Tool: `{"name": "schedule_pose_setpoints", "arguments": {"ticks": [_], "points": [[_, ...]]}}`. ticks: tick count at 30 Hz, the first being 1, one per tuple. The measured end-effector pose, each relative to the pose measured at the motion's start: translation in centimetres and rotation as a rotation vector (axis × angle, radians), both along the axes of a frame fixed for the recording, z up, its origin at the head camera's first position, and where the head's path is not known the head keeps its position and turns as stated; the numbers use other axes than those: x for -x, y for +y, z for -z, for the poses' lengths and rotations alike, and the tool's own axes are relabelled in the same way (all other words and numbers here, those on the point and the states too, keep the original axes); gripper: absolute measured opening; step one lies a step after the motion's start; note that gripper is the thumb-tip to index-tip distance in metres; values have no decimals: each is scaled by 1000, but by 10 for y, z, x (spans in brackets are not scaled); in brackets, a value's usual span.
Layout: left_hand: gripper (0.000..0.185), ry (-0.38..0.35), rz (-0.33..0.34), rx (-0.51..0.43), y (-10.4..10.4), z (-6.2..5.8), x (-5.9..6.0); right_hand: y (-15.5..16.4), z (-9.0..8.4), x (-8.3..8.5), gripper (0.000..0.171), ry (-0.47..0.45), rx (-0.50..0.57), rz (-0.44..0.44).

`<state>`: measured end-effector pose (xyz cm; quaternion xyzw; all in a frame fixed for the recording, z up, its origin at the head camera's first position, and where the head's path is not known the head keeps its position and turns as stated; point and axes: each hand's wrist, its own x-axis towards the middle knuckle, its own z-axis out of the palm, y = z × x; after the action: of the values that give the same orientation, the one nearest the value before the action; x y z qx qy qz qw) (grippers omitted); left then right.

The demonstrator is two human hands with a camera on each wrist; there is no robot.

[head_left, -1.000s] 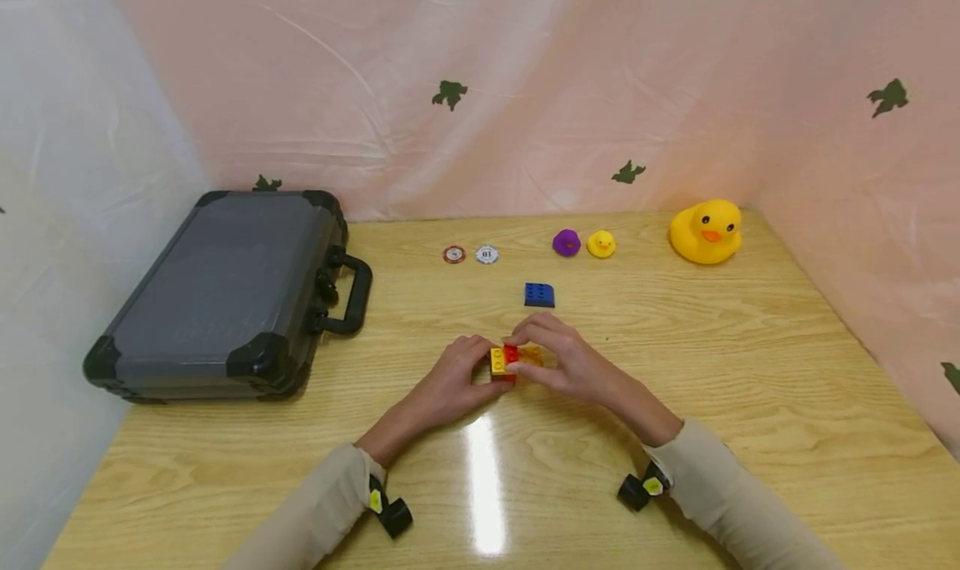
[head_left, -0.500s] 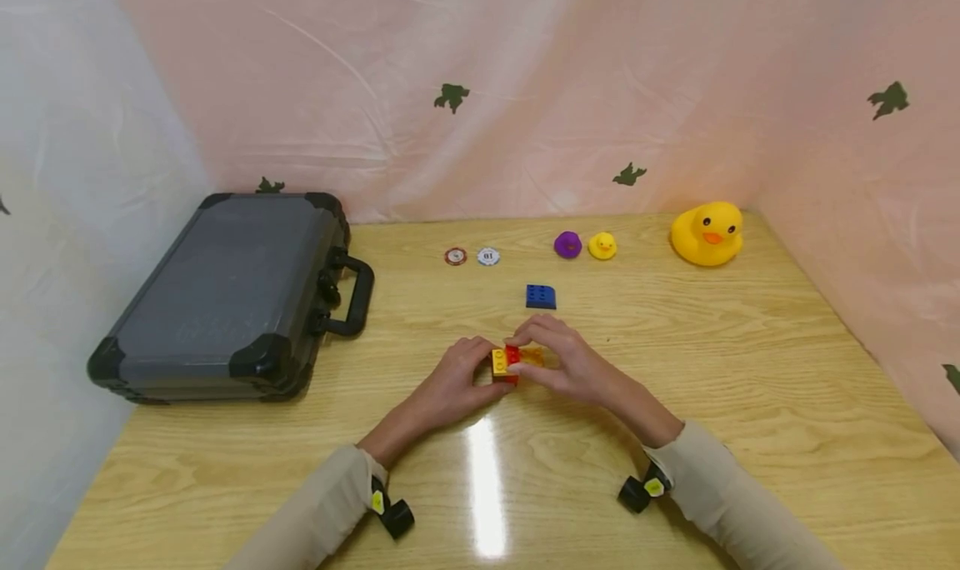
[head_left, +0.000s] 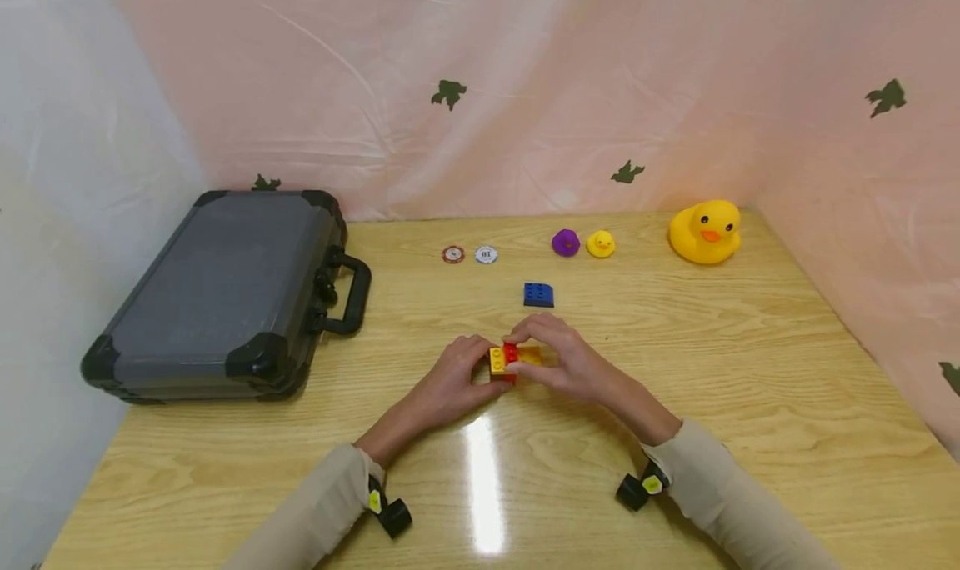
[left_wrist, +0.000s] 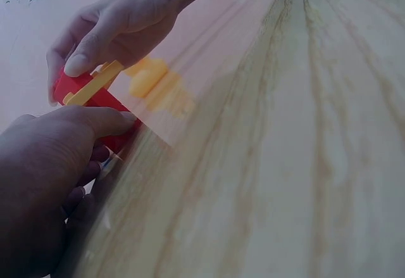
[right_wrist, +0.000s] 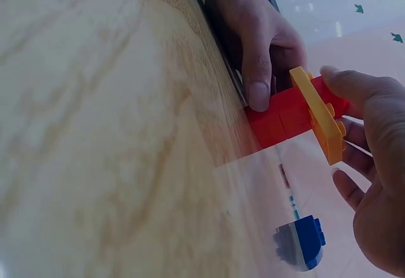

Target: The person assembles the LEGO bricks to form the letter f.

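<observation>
L hand (head_left: 456, 382) & R hand (head_left: 559, 357) pinch red/ylw bricks (head_left: 498, 362), well off case (head_left: 225, 282) edge.

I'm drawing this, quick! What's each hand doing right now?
Left hand: closed, holding the lower red bricks.
Right hand: closed, pinching the top red brick.

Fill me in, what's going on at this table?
A person is handling a small stack of toy bricks on the table. Their left hand grips the red base; the right hand pinches the red brick above the yellow piece. A blue brick lies untouched beyond them, with a big yellow duck farther back.
</observation>
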<state>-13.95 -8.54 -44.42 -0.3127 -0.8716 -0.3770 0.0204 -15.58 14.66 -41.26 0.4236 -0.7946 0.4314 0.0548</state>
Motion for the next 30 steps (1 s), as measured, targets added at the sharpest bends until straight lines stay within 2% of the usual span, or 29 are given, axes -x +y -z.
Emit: {"name": "schedule_pose_setpoints", "arguments": {"ticks": [8, 14, 18, 23, 30], "points": [[33, -11, -3, 1, -1, 0, 0, -1, -3, -1, 33, -82, -37, 18], [32, -23, -6, 1, 0, 1, 0, 1, -2, -1, 36, -70, -63, 26], [31, -29, -7, -3, 0, 2, 0, 5, -3, 1, 36, -94, -81, 46], [32, -39, -4, -12, 0, 2, 0, 14, -6, 11, 31, -99, -72, 79], [32, -53, -3, -5, 0, -1, 0, 30, 0, 35, 27, -75, -37, 174]]}}
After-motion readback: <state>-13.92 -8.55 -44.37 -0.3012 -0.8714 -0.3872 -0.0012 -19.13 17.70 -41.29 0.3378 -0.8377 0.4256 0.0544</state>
